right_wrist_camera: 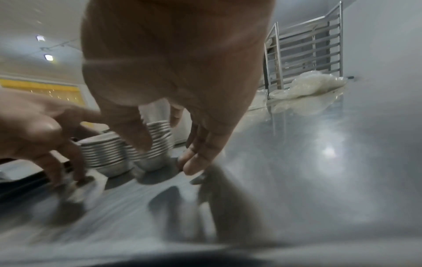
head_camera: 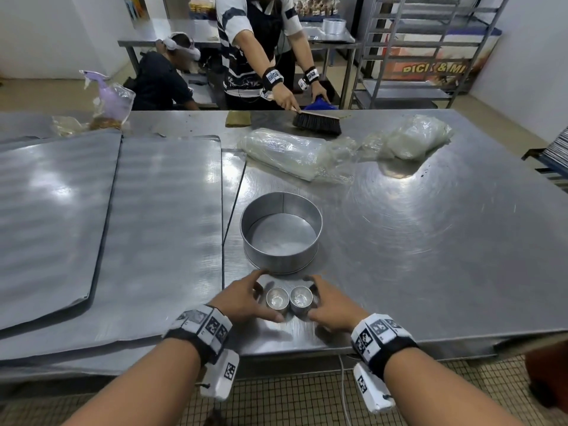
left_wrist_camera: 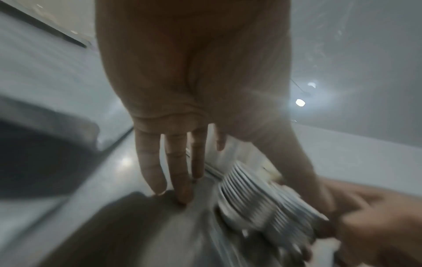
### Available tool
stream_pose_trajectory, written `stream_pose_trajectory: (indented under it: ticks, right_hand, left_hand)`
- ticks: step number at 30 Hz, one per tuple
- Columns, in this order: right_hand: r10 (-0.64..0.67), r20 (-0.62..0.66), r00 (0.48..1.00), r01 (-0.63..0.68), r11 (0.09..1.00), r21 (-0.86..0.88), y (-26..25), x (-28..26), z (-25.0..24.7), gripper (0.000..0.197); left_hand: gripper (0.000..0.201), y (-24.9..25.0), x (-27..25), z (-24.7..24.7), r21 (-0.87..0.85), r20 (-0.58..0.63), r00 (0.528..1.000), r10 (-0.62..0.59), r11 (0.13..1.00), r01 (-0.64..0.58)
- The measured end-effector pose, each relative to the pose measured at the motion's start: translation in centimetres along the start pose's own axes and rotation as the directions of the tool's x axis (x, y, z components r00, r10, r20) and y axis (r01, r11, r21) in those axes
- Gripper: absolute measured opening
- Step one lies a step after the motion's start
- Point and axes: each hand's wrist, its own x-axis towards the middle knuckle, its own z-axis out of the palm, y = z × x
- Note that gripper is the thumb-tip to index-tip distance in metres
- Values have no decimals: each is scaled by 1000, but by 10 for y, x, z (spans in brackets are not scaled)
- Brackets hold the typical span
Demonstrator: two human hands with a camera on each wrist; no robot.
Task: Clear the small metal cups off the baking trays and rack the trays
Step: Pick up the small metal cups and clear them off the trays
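- Our left hand cups the left stack of small metal cups, thumb in front, fingers long and only slightly bent behind it.
- Our right hand curls round the right stack; whether the fingers truly press it we cannot tell.
- Both stacks stand touching near the bench's front edge, just before a round tin.
- Baking trays overlap along the left edge.
- At the far edge a person's brush; plastic bags nearby.
- Beyond the rack, lettering partly reads "PICK & MI".

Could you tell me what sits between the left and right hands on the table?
Two stacks of small metal cups, side by side, in the head view.
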Motion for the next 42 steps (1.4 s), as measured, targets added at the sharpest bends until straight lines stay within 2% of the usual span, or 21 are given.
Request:
stream_pose_trajectory:
  ticks: [1,3,6,8,11,14,18,21,25,27,32,36,40,42]
  right_hand:
    - [21,-18,1000,-21,1000,14,1,-1,-9,75]
    - [61,-148,987,-62,998,-2,2,1,-29,58]
    - [35,-358,933,-61,996,-63,-9,14,-56,42]
    - [-18,-408,913,-23,995,-94,-23,24,-67,37]
    - [-61,-357,932,4,987,-158,-40,37,-72,40]
    - [-31,-273,962,-32,974,-224,-44,43,-66,39]
    - [-22,-296,955,-47,974,-223,-35,43,-59,28]
    - [0,-310,951,-55,984,-168,-24,41,-58,31]
    - [2,-361,933,-37,995,-89,-17,40,-57,82]
    - [16,-370,929,-50,995,-84,-16,41,-57,94]
    - [19,-360,933,-58,994,-97,-14,43,-55,97]
    - [-12,-426,904,-57,987,-149,-29,48,-60,88]
    - [-124,-506,854,52,987,-154,-76,55,-58,71]
    - [-171,-508,845,120,984,-131,-105,61,-46,64]
  left_hand:
    - [120,-2,-1,-12,-7,-11,1000,-23,1000,23]
    - [110,-5,0,-31,-18,-120,992,-49,999,47]
    - [88,-2,5,-47,7,-365,931,-20,1000,24]
    - [78,7,13,-51,85,-436,899,50,996,-14]
    - [66,19,27,-49,196,-386,920,73,981,5]
    - [46,24,33,-44,235,-333,941,56,972,26]
    - [34,18,33,-35,218,-360,928,100,976,-20]
    - [35,12,32,-26,139,-407,908,102,989,-49]
    - [75,6,34,-25,115,-415,907,68,993,-22]
    - [82,4,36,-25,135,-414,907,76,991,-22]
    - [86,5,33,-23,122,-420,905,61,993,-10]
    - [83,10,27,-32,129,-452,888,85,991,-29]
    - [73,5,6,-58,93,-523,850,63,996,-16]
    - [71,-7,-7,-74,86,-555,831,32,996,19]
